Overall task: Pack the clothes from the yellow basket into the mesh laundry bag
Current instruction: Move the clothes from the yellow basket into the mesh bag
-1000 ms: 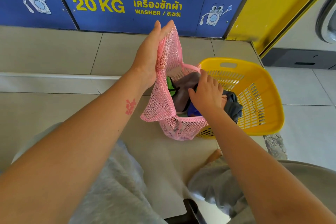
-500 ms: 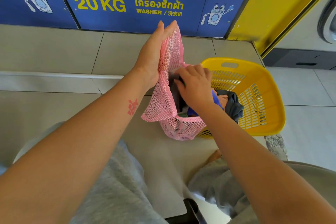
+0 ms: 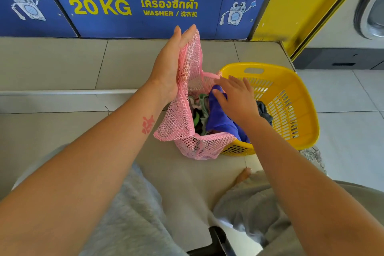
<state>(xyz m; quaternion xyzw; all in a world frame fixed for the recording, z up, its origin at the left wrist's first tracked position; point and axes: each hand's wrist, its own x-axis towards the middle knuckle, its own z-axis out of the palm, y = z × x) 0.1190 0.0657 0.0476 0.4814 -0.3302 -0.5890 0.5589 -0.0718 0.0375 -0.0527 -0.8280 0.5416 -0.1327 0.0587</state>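
The mesh bag point(image 3: 178, 131) stands on the floor point(image 3: 187, 183), touching the basket point(image 3: 309, 131) on its right; clothes point(image 3: 218, 118) lie in both

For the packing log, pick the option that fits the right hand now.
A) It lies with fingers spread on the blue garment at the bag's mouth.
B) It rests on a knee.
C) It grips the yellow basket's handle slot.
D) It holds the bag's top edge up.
A: the right hand lies with straight, spread fingers on the blue garment at the mouth of the pink mesh bag, whose edge the left hand holds up.
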